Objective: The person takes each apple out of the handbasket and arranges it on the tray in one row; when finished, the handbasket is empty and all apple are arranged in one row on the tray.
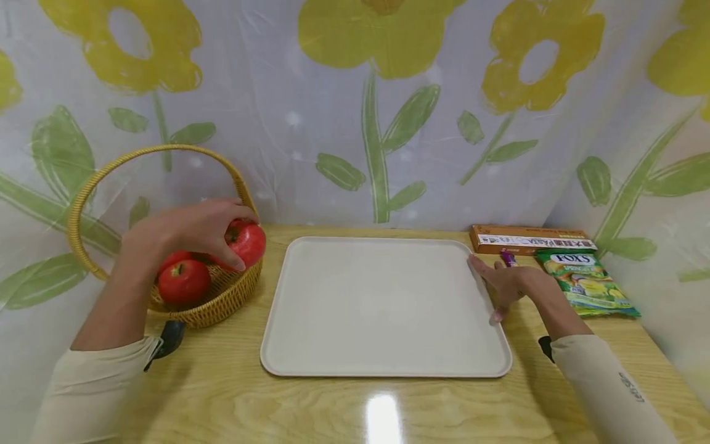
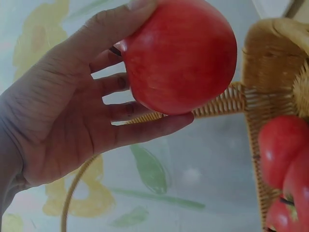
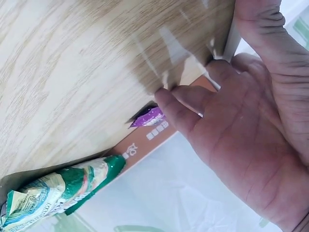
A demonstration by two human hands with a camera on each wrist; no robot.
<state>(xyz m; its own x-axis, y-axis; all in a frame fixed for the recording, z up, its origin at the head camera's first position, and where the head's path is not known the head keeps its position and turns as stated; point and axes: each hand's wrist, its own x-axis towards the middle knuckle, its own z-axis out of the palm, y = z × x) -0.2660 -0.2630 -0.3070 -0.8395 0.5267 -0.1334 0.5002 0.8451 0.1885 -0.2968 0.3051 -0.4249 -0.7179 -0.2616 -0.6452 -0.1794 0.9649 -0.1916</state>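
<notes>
My left hand grips a red apple between thumb and fingers at the right side of the wicker basket. In the left wrist view, this apple is held off the other fruit. More red apples lie inside the basket, partly hidden by my arm. My right hand is at the right edge of the white tray, its index fingertip and thumb at the rim. The right wrist view shows its fingers fairly straight. Beyond them lies a small purple packet.
A green candy bag lies on the right of the wooden table. An orange-brown pasta box stands against the flowered curtain at the back. The basket's tall handle arches above my left hand.
</notes>
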